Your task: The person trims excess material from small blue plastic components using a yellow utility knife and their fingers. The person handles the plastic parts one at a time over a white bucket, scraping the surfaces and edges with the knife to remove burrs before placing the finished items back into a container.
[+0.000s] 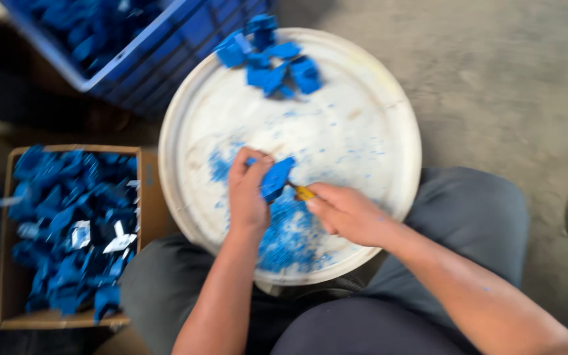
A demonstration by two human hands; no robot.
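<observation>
hands (248,190) mid-lid (376,85), rim clear

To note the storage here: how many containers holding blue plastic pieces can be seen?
2. A cardboard box stands at left beside the white round lid; a blue crate stands at top left, partly cut off. Others may lie outside the view.

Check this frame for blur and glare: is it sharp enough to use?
Head view: motion blur throughout; the left hand, right hand and blue part have soft edges. Light is even daylight, no glare on the white lid; the upper-left corner is dark.
</observation>
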